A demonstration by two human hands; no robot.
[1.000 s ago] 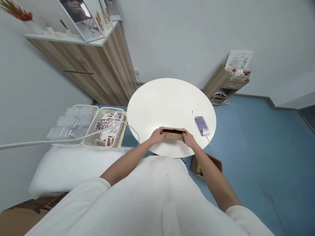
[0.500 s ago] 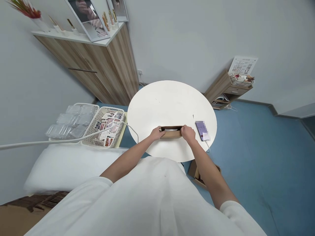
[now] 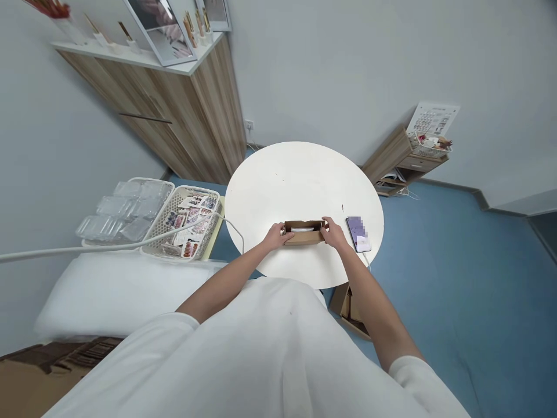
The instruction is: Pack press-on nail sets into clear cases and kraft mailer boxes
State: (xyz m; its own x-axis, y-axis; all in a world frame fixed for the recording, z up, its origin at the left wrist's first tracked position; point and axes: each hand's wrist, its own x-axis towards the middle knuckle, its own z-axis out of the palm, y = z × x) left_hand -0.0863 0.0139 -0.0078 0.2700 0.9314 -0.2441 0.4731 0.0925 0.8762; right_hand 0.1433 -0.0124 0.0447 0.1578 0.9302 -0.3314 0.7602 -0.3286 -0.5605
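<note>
A small brown cardboard box (image 3: 304,238) sits near the front of the round white table (image 3: 300,180), its top open toward me. Something pale and flat (image 3: 301,229) lies inside it; its kind is hard to make out. My left hand (image 3: 275,237) grips the box's left end, thumb on the near wall. At the right end my right hand (image 3: 333,233) holds the box, thumb in front and a finger raised at the far corner. To the right of that hand lies a phone (image 3: 355,232) with a white cable, partly blurred out.
Left of the table stand a white basket of press-on nail cards (image 3: 191,223) and a basket of clear plastic cases (image 3: 126,209). A white cable (image 3: 108,251) crosses in front of them. An open cardboard box (image 3: 346,310) is on the floor below the table's front right edge.
The fingers of my right hand have shifted, with one now lifted at the far corner. The box opening shows a little wider. The view has tilted slightly.
</note>
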